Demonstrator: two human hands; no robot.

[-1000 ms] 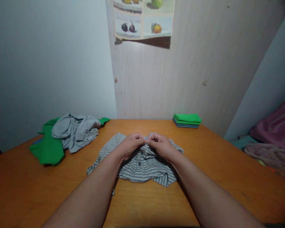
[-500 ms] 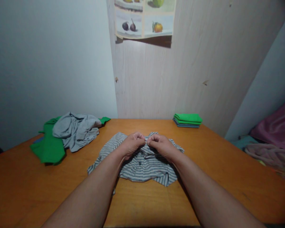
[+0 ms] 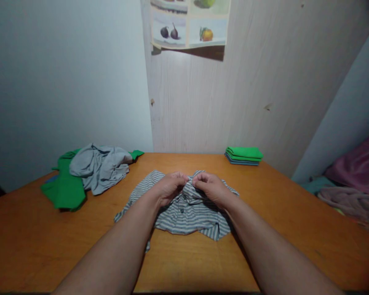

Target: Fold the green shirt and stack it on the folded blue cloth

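Note:
A grey-and-white striped shirt [image 3: 187, 221] lies bunched on the table in front of me, with a dark button [image 3: 182, 211] showing on its front. My left hand [image 3: 171, 187] pinches the shirt's fabric at the upper middle, thumb against fingers. Close beside it, my right hand [image 3: 209, 186] pinches the same part from the other side. A small gap with striped cloth separates the two sets of fingertips. What exactly lies between the fingertips is too small to make out. Both forearms cover parts of the shirt's sides.
On the orange-brown wooden table [image 3: 184, 270], a crumpled grey garment [image 3: 101, 168] lies over a green garment [image 3: 69, 188] at the left. A folded stack of green and blue-grey cloth [image 3: 244, 155] sits at the back right. Pinkish fabric [image 3: 356, 168] is heaped beyond the right edge.
My fingertips have parted slightly, with the left hand a little farther from the right. The shirt stays in place, and the view has shifted slightly.

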